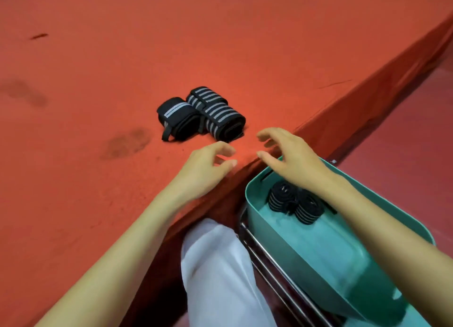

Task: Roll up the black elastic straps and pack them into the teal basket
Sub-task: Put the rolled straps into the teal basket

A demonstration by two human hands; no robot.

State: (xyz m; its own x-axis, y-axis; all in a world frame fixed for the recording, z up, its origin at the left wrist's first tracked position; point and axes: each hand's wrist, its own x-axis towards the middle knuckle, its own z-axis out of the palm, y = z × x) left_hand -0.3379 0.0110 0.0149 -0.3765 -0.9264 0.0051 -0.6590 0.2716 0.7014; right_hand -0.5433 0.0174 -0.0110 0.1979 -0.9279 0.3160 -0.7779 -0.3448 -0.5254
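Note:
Two rolled black straps with grey stripes lie side by side on the red surface: a smaller roll with a loose loop, and a larger striped roll to its right. Two more rolled straps stand inside the teal basket at the lower right. My left hand hovers over the red edge just below the rolls, its fingers loosely curled and holding nothing. My right hand hangs above the basket's far corner, fingers spread and bent, also holding nothing.
The red cloth-covered table drops off along a diagonal edge to a dark red floor on the right. The basket rests on a metal rack. A white-trousered leg sits between table and rack.

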